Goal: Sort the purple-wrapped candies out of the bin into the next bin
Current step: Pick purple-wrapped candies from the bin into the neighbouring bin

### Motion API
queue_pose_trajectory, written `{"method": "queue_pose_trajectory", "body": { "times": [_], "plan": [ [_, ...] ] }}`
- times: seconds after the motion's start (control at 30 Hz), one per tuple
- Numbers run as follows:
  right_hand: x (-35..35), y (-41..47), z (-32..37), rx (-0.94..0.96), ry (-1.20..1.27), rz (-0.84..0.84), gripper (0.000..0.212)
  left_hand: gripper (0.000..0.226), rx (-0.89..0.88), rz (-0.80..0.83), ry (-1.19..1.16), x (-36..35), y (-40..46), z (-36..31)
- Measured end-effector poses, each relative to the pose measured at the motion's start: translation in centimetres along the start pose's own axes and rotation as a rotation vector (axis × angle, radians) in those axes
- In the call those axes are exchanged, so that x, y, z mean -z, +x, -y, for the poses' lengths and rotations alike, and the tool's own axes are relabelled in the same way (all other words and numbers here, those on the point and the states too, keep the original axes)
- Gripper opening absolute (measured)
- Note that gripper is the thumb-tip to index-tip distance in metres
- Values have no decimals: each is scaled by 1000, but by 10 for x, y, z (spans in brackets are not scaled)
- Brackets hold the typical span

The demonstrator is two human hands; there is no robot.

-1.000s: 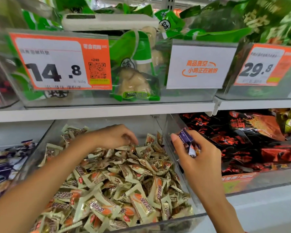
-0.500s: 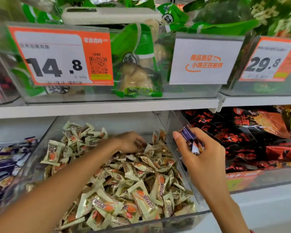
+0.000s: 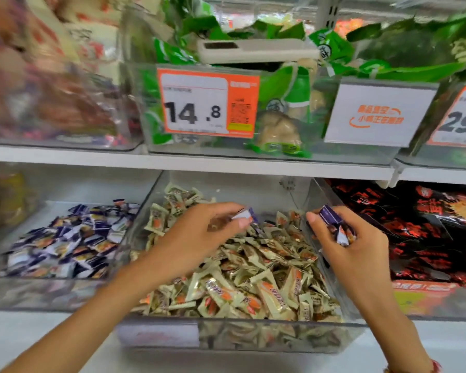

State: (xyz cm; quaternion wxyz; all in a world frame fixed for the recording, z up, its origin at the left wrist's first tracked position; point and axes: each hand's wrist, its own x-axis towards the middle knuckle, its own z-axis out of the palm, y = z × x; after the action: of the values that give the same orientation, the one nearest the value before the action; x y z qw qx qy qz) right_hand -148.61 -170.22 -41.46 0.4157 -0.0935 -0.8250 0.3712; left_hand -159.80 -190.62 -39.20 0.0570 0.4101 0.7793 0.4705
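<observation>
Both our hands pinch small purple-wrapped candies (image 3: 246,214) (left (image 3: 199,232), right (image 3: 342,238)) above the clear bin of beige ones (image 3: 253,335); none dropped yet.

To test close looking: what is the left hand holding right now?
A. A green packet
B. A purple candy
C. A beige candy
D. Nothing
B: the left hand pinches a purple candy at its fingertips, raised above the beige candies in the middle bin.
</observation>
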Motion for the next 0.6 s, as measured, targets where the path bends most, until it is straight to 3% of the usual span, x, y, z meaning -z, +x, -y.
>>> {"method": "queue_pose_trajectory", "body": {
  "times": [0.1, 0.2, 0.33, 0.43, 0.53, 0.6],
  "plan": [
    [-24, -9, 31, 21, 89, 153, 8, 20, 54, -226, 45, 32, -69, -8],
    [-67, -18, 75, 98, 151, 366, 28, 23, 161, -445, 190, 73, -115, 7],
    [-153, -14, 132, 264, 92, 521, 30, 17, 270, -607, 425, 131, -131, 45],
    [-217, -5, 154, 307, -113, 581, 41, 32, 367, -612, 559, 161, -126, 71],
    [-251, 0, 155, 337, -389, 841, 75, 42, 435, -496, 524, 173, -126, 86],
    [-252, 1, 153, 389, -497, 884, 77, 46, 462, -420, 543, 172, -129, 94]
  ]
}}
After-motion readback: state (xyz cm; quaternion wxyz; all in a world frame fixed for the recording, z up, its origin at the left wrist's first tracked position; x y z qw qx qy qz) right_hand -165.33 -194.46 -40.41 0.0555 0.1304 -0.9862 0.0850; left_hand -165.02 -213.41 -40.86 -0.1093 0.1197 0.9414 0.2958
